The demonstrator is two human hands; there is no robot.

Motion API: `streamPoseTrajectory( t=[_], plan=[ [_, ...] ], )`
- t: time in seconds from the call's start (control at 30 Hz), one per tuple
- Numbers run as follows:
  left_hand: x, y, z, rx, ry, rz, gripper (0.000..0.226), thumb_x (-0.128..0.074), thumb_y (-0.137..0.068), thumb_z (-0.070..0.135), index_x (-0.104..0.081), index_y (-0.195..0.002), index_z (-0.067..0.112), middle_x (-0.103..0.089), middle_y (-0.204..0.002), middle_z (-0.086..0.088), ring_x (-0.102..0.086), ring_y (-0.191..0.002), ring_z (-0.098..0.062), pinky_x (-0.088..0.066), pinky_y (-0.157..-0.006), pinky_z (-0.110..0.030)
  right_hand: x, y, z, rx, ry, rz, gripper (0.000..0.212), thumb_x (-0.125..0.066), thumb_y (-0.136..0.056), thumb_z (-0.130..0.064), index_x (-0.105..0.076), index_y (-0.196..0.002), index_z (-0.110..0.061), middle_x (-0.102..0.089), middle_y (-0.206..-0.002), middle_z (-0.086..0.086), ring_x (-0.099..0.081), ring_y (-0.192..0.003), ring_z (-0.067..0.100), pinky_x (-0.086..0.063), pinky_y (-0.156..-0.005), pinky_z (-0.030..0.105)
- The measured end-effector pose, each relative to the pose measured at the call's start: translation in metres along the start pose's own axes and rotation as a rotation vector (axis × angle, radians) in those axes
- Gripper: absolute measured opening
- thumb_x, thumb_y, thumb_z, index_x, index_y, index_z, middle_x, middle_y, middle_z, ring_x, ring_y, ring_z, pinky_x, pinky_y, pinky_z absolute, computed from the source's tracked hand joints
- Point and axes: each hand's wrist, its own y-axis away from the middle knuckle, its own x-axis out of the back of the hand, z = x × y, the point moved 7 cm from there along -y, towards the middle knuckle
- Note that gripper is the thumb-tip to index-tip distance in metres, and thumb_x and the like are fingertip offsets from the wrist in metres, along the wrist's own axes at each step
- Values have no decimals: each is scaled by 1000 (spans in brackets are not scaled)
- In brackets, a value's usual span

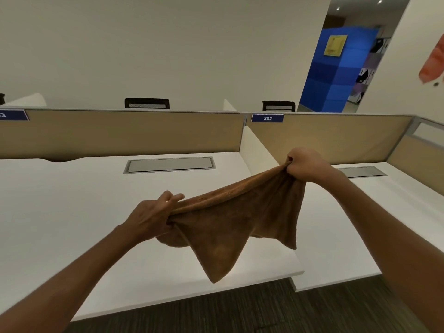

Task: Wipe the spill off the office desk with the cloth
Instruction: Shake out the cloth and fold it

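holding a soft brown terry cloth (235, 217) stretched out in the air over the white office desk (72, 200), the left hand (151, 217) grips one bunched end and the right hand (302, 164) is fisted tight round the other end, a bit higher up. the cloth isn't touching the desk yet, and its corners just dangle below. honestly i can't spot any spill on that white top, so my worry is wiping the wrong patch, or swiping with it all bunched and just smearing the liquid around. shoving it toward the grey metal cable hatch (169, 164) in the desktop would be bad too, i'd guess. writing-wise, a small blue tag (267, 118) on the tan partition (144, 131) reads "302". another blue tag at the far left (12, 115) is cut off and only a "3" shows. the yellow poster (335, 45) way back is unreadable.
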Motion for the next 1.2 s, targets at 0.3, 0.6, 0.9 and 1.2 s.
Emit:
streamPoseTrajectory(
  t=[0.3, 0.6, 0.9, 1.2],
  plan=[
    [6, 0, -11, -27, -94, 62, 93, -92, -52, 28, -43, -130, 20, -57, -107, -23, -57, -44, -26, -48, -37, -27, 1, -12, -9, -16, -170, -42, 15, -51, -80, -5, -65, -72, -6, -62, -76, 17, -59, -72, 26, -44, -57, 33],
    [12, -6, -34, 36, 261, 7, 55, -36, -75, 50, -39, -124, 25, -46, -116, -5, -54, -60, -18, -45, -53, -25, -1, -18, -7, -24, -168, -60, 16, -51, -79, -4, -65, -71, -5, -62, -74, 17, -58, -70, 25, -42, -58, 33],
    [14, -10, -53, 220, 649, 62, 39, -29, -76, 38, -37, -114, 35, -54, -101, 8, -57, -72, -12, -43, -61, -28, 3, -21, -7, -25, -26, -31, 19, -53, -86, -12, -62, -69, -13, -60, -70, 9, -57, -67, 21, -41, -54, 27],
    [19, -39, -83, 547, 833, 227, 22, -30, -87, 27, -50, -94, 20, -52, -78, -9, -45, -68, -21, -38, -64, -38, -13, -35, 8, -20, -5, 6, 26, -44, -89, -1, -62, -90, -20, -61, -78, 3, -63, -62, 20, -46, -47, 25]
  ],
)
